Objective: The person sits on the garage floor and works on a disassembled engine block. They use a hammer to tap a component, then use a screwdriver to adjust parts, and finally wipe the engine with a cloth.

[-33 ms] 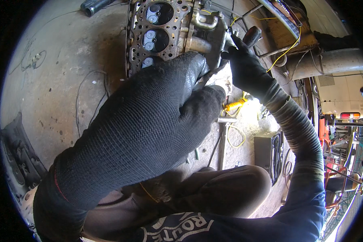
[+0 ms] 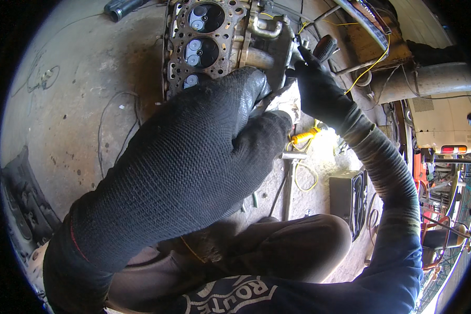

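Observation:
A metal engine cylinder head (image 2: 227, 52) lies at the top centre, its dark round chambers and valve faces turned up. My left hand (image 2: 193, 152), in a black knit glove, reaches over its near end. The fingers are curled and the thumb bends toward them; what they grip is hidden. Just beyond the thumb a bright, crumpled-looking pale surface (image 2: 289, 99) shows, too glaring to name. My right hand (image 2: 322, 91), also in a black glove, is at the right side of the head with fingers stretched along its edge. A black handle (image 2: 326, 48) stands just past those fingers.
A lit work lamp with a yellow-orange handle (image 2: 303, 137) and yellow cord lies on the concrete floor. Near it are a metal bar (image 2: 289, 191) and a dark box (image 2: 345, 196). A black plastic part (image 2: 26, 204) lies left; a large pipe (image 2: 429, 82) lies right.

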Motion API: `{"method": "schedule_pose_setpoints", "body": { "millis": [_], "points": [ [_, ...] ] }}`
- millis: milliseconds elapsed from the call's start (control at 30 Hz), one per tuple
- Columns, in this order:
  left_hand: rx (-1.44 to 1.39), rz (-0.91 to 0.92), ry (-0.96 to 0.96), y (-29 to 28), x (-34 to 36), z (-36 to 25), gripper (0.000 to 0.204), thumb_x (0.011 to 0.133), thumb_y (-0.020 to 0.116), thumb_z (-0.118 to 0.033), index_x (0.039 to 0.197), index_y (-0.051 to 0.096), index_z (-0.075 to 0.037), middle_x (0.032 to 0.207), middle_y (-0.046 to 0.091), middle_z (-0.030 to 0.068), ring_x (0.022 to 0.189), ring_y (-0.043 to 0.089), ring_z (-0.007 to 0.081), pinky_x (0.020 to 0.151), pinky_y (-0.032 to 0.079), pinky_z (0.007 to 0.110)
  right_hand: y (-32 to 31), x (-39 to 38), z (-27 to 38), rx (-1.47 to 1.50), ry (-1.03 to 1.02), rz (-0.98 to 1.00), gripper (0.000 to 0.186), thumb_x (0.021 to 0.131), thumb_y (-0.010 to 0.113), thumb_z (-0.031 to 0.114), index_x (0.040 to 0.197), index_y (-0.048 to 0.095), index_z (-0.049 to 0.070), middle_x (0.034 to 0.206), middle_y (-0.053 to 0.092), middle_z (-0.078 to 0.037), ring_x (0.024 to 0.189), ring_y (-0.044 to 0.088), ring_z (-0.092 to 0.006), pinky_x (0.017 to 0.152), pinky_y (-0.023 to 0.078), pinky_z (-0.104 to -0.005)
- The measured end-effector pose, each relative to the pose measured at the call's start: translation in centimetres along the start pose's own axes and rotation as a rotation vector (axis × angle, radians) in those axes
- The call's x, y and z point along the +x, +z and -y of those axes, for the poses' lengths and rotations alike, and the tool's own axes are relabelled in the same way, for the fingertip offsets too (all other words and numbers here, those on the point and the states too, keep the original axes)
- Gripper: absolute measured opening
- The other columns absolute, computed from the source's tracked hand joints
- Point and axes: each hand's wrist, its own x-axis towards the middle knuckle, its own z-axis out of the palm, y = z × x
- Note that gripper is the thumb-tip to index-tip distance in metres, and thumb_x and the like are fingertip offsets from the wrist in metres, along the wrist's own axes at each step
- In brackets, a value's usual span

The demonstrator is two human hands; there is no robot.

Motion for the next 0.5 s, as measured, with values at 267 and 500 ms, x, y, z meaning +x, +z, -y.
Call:
{"method": "schedule_pose_setpoints", "body": {
  "millis": [267,500],
  "points": [
    [-0.007,-0.067,0.07,-0.32,0.07,-0.02,0.047,0.112,0.061,-0.023,0.148,0.054,0.005,0.113,0.073,0.0216,0.093,0.071,0.0184,0.083,0.06,0.034,0.07,0.63,-1.09,0.326,0.101,0.306,0.041,0.074,0.062,-0.006,0.114,0.072,-0.005,0.125,0.066,-0.022,0.148,0.043,-0.0456,0.125,0.04,-0.0506],
    [-0.017,-0.096,0.151,0.08,0.12,0.45,0.045,0.112,0.061,-0.024,0.147,0.056,0.005,0.105,0.072,0.0177,0.085,0.067,0.0157,0.076,0.059,0.033,0.0,0.29,-1.0,0.273,0.099,0.306,0.032,0.08,0.063,0.0,0.11,0.073,-0.002,0.112,0.068,-0.019,0.134,0.055,-0.0428,0.124,0.04,-0.0509]
  ]
}}
